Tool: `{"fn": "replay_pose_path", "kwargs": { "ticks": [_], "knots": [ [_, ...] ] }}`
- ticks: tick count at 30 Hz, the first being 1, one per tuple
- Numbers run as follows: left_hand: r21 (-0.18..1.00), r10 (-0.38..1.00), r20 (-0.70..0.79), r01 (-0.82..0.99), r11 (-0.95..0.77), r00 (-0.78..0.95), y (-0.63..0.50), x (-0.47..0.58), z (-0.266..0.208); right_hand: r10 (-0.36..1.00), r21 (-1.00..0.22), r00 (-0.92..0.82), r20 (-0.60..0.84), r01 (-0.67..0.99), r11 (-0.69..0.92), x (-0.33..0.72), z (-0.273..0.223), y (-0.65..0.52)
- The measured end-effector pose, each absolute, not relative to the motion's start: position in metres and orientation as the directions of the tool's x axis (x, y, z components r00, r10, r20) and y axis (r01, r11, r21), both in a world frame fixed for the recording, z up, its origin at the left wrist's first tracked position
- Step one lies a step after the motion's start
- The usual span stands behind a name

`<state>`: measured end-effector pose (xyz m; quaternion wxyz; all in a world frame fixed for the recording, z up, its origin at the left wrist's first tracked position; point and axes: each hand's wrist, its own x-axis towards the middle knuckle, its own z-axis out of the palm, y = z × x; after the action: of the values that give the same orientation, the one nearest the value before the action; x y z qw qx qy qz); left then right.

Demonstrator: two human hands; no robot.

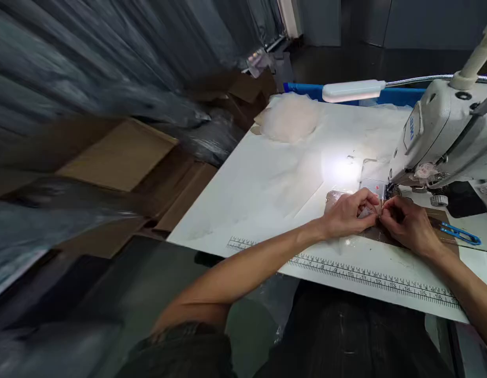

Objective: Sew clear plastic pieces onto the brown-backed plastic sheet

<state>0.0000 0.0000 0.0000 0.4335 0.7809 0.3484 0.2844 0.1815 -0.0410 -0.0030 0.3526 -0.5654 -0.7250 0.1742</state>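
Both hands meet just in front of the presser foot of a white sewing machine (436, 126). My left hand (349, 212) pinches a piece of sheer pale fabric (364, 212), its fingertips close to the needle area. Touching the left fingertips, my right hand (409, 223) has thumb and forefinger pressed together at the fabric's edge. The fingers partly hide the fabric, so its full shape cannot be made out. Right of the right hand lies a pair of blue thread snips (459, 233).
A printed ruler (346, 271) runs along the front edge of the white table (228, 210). A heap of sheer pale fabric (290, 118) sits at the far left corner. A white lamp (352, 91) hangs above. Cardboard boxes (117, 155) stand left of the table.
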Motion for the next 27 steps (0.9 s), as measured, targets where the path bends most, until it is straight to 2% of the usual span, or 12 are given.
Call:
{"fn": "replay_pose_path", "kwargs": {
  "ticks": [6, 11, 16, 21, 27],
  "knots": [
    [0.876, 0.803, 0.123, 0.316, -0.364, 0.583, -0.0005, 0.0013, -0.0011, 0.957, -0.709, -0.174, 0.233, 0.642, 0.290, 0.1874, 0.0024, -0.0457],
    [0.864, 0.810, 0.166, 0.313, -0.394, 0.562, -0.0008, 0.0023, -0.0020, 0.958, -0.677, -0.169, 0.232, 0.679, 0.284, 0.1848, 0.0020, -0.0458],
    [0.869, 0.809, 0.138, 0.322, -0.376, 0.572, -0.0002, 0.0029, -0.0017, 0.954, -0.645, -0.147, 0.260, 0.709, 0.285, 0.1826, -0.0009, -0.0454],
    [0.842, 0.815, 0.139, 0.366, -0.396, 0.563, -0.0010, 0.0025, 0.0011, 0.966, -0.672, -0.098, 0.239, 0.701, 0.237, 0.1847, 0.0007, -0.0446],
    [0.855, 0.811, 0.123, 0.354, -0.379, 0.571, -0.0011, 0.0022, 0.0017, 0.962, -0.702, -0.173, 0.209, 0.658, 0.271, 0.1872, 0.0031, -0.0457]
  ]
}}
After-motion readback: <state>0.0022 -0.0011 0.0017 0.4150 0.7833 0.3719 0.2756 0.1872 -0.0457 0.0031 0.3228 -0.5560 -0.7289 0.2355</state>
